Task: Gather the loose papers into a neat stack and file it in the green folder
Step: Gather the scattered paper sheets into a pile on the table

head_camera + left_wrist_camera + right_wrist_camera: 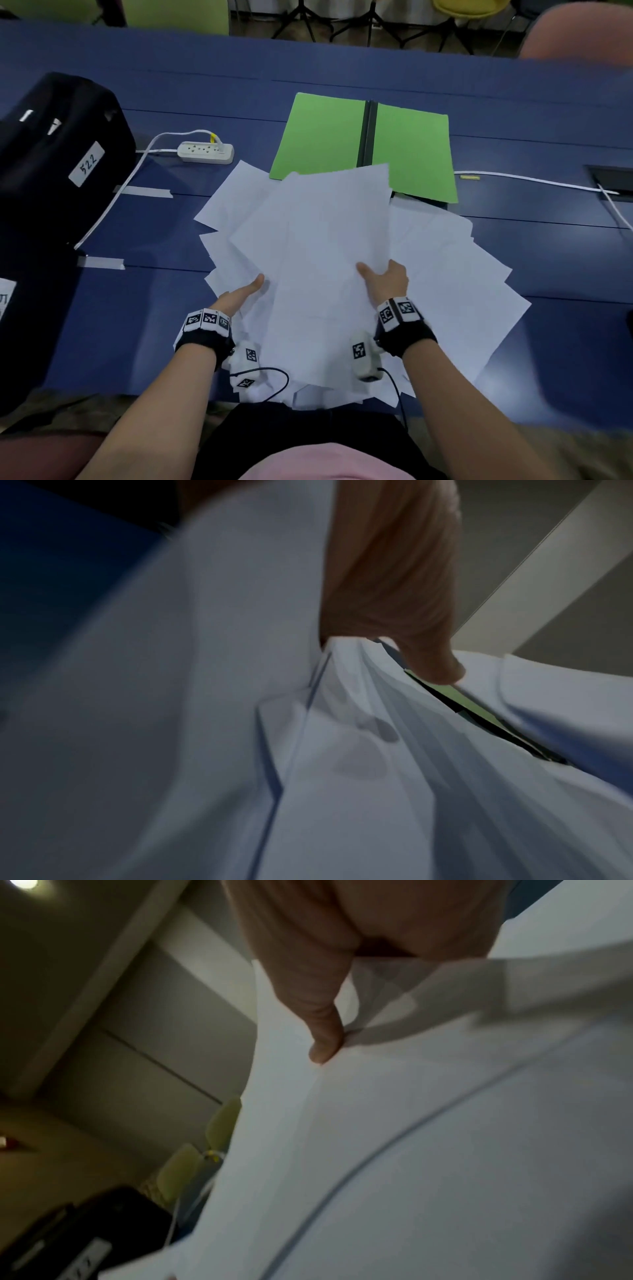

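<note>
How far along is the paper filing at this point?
Done: the green folder lies open on the table. In hand: left hand and right hand pinch a lifted, uneven bundle of papers. Left: more loose sheets lie fanned underneath; squaring and filing remain.

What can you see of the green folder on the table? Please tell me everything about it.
The green folder lies open and flat on the blue table, beyond the pile of white papers. It has two bright green covers, which look like thin card or plastic, joined by a dark spine down the middle. Nothing is filed in it yet. The far edges of the papers overlap its near edge, mostly at the left cover and the spine. Neither hand touches it. A green strip of it shows between sheets in the left wrist view.
</note>
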Motion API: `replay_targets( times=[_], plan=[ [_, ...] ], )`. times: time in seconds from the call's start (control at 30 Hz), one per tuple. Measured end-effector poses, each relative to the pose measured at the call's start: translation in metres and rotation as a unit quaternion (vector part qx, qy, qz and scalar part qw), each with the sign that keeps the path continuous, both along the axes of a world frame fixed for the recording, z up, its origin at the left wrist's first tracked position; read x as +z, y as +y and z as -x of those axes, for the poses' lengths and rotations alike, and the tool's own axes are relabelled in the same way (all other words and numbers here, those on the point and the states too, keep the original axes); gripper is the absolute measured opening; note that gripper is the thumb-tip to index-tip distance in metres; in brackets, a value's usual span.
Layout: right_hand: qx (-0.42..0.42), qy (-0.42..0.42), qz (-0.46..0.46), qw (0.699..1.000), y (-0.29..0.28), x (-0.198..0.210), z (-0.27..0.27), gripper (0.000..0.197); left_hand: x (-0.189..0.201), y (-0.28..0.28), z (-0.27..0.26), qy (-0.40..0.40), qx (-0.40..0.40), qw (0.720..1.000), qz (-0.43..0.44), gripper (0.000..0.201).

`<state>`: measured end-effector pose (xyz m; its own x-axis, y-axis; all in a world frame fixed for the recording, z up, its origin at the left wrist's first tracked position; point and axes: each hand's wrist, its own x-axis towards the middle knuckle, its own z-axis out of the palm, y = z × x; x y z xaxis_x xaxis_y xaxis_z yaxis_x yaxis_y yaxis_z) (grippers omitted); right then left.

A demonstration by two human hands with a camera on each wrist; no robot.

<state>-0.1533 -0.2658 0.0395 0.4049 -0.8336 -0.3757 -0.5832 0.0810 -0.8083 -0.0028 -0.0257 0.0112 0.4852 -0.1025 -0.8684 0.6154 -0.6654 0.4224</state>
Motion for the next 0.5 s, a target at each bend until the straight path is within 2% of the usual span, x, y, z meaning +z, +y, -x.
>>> replay_targets(
  times=[0.13,0.2,0.3,0.4,0.43,0.5],
  plan=[
    [0.018,0.039,0.006,0.999,0.021,-0.013,-0.002,0.03,0.008,-0.006,0.005,-0.005,0.067,0.998,-0.013,0.128],
    [0.052,0.059,-0.002,0.997,0.028,-0.021,0.001,0.032,0.005,-0.007,0.005,-0.007,0.076,0.997,-0.026,0.121],
    [0.183,0.127,-0.014,0.975,0.035,-0.025,0.005,0.038,0.003,-0.011,0.004,-0.008,0.081,0.996,-0.042,0.12],
    [0.305,0.185,-0.048,0.933,0.036,-0.025,0.009,0.049,0.006,-0.011,0.002,-0.011,0.077,0.996,-0.053,0.115],
    [0.315,0.188,-0.042,0.929,0.034,-0.027,0.009,0.048,0.007,-0.011,0.002,-0.019,0.059,0.996,-0.064,0.109],
    [0.26,0.149,-0.024,0.954,0.026,-0.03,0.012,0.033,0.01,-0.014,0.002,-0.046,0.028,0.994,-0.096,0.089]
  ],
)
